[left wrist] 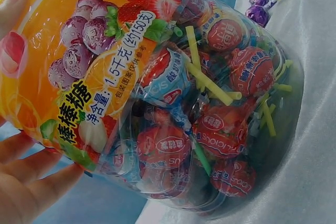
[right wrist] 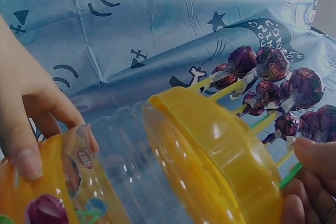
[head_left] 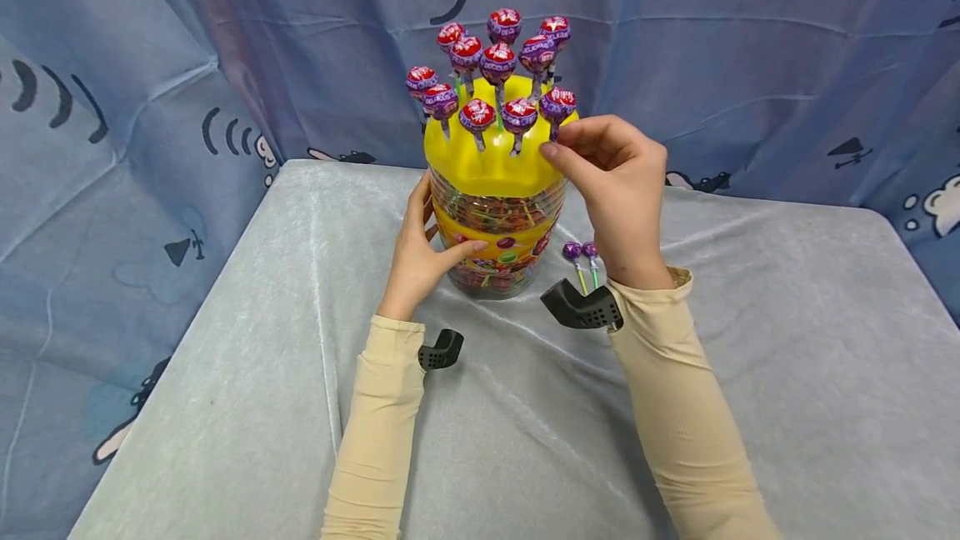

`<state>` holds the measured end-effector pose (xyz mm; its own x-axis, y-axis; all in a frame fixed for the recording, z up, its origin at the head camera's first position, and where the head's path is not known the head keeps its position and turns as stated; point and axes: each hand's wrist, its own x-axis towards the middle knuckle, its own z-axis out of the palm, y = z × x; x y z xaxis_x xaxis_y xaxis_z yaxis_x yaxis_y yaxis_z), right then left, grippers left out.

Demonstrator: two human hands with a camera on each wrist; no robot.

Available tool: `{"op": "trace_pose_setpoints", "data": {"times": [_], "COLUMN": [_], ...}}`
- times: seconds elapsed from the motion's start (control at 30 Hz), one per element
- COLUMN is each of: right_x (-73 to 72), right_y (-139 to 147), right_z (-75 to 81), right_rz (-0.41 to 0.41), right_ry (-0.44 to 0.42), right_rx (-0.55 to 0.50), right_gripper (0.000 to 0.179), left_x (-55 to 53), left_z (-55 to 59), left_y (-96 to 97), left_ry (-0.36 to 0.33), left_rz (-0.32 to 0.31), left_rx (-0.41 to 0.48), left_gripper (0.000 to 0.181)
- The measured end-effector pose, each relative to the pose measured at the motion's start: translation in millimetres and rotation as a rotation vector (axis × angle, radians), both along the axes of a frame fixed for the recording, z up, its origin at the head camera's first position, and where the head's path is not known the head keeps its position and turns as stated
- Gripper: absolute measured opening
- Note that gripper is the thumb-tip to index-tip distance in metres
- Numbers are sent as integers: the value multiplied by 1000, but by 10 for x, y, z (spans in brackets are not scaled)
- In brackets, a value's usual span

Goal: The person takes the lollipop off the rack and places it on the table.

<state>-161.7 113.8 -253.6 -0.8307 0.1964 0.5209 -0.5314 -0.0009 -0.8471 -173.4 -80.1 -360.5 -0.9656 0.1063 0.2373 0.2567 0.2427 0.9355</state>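
A clear plastic candy jar (head_left: 498,213) with an orange printed label stands on the table, full of wrapped lollipops. Its yellow lid (head_left: 487,169) bears several purple-and-red lollipops (head_left: 498,63) standing upright on their sticks. My left hand (head_left: 420,257) holds the jar's left side, thumb across the label and fingers round the far side. At the lid's right edge, my right hand (head_left: 618,182) pinches a lollipop (head_left: 557,107) just below its head. A green stick (right wrist: 290,176) shows by the right fingers in the right wrist view.
Two purple lollipops (head_left: 581,255) lie on the grey cloth-covered table (head_left: 247,357), right of the jar and partly behind my right wrist. A blue patterned curtain (head_left: 315,48) hangs behind and beside the table. Black camera mounts (head_left: 581,307) sit on both wrists.
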Motion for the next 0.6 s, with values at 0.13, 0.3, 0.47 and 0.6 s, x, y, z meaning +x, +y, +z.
{"op": "trace_pose_setpoints", "data": {"times": [0.13, 0.3, 0.47, 0.6], "right_x": [-13, -24, -36, -45], "right_y": [3, 13, 13, 7], "right_z": [4, 6, 15, 30], "right_rz": [-5, -6, -17, -20], "right_ry": [-4, -2, 19, 40], "right_rx": [-5, -23, -13, -15], "right_gripper": [8, 7, 5, 6], "left_x": [-3, -9, -13, -16], "left_z": [5, 0, -7, -10], "left_y": [-2, -2, -4, -4], "left_ry": [1, -2, 2, 3], "left_rz": [2, 0, -2, 0], "left_rx": [-3, -4, -1, -2], "left_gripper": [100, 100, 100, 99]}}
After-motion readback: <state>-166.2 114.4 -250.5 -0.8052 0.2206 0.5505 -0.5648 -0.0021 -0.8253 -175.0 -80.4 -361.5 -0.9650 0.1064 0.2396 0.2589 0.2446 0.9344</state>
